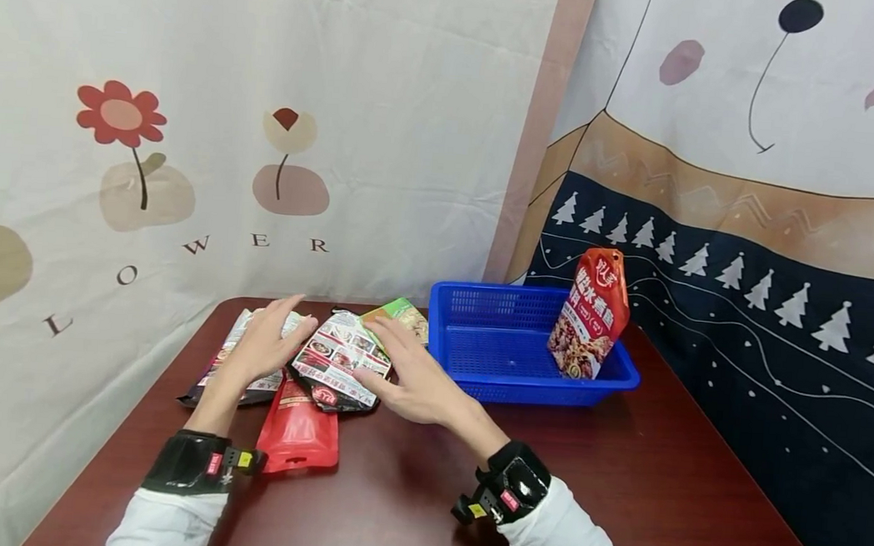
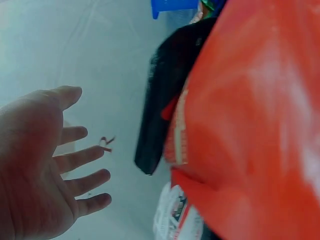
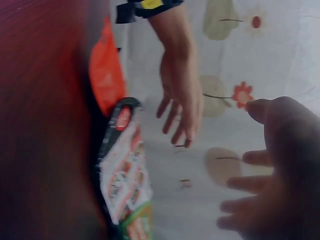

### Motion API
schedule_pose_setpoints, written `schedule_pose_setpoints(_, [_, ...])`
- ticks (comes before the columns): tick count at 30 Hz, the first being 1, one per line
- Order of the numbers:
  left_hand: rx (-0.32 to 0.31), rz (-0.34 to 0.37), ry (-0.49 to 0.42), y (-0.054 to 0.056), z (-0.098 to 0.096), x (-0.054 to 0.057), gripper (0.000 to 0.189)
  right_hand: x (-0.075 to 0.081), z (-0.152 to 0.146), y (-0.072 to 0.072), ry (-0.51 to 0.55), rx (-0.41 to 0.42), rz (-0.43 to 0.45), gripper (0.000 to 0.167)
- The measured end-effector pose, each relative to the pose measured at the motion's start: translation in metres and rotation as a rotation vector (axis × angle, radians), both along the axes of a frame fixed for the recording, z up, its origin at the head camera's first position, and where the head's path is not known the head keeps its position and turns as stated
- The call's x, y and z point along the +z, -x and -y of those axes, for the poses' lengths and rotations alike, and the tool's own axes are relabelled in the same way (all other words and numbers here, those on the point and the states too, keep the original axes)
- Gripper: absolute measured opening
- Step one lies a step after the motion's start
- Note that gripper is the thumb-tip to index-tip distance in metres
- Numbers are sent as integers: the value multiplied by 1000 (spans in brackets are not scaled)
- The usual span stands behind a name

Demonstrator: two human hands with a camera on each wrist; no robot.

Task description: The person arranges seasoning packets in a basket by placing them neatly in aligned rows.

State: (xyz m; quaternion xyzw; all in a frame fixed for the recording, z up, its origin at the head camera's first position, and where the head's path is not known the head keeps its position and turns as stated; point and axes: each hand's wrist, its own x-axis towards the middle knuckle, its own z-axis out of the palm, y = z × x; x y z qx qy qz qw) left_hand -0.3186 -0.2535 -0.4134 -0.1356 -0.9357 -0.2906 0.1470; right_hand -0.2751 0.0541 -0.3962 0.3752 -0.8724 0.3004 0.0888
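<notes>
Above the desk [image 1: 393,504]: left hand [image 1: 267,343] and right hand [image 1: 417,377] spread, nothing held

Clock centred on the black-and-white packet [image 1: 342,352], 12 pointing away from the person. Packet lies between the hands: left at 9, right at 3, fingers extended, thumbs apart. Red packet [image 1: 299,436] at 7, top end partly covered; dark-edged packet [image 1: 259,388] at 9, partly behind left hand; green packet [image 1: 412,318] at 2. Blue basket [image 1: 490,391] at 3, standing pouch [image 1: 590,316] in its 3 o'clock end. Handling judgement: squeeze gently from 9 and 3, lift level; soft packet probably sags, neighbours could drag.
</notes>
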Motion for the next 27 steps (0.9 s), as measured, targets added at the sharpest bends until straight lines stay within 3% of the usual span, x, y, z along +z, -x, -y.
schedule_pose_setpoints(4, [-10, 44, 3, 3, -4, -6, 71, -16, 10, 8, -68, -27, 84, 80])
schedule_pose_setpoints(7, [-41, 32, -17, 15, 0, -23, 75, -27, 14, 14, -94, -33, 112, 78])
schedule_pose_setpoints(11, [-54, -27, -7, 57, 16, -73, 86, -39, 17, 21, -105, -34, 144, 73])
schedule_pose_setpoints(14, [-50, -44, 30, 84, 24, -103, 91, -46, 18, 26, -128, -53, 162, 71])
schedule_pose_setpoints(19, [-78, -32, 55, 94, 22, -116, 90, -54, 19, 29, -150, -99, 165, 65])
schedule_pose_setpoints(27, [-36, 30, 58, 83, 9, -109, 86, -59, 24, 28, -192, -222, 82, 48])
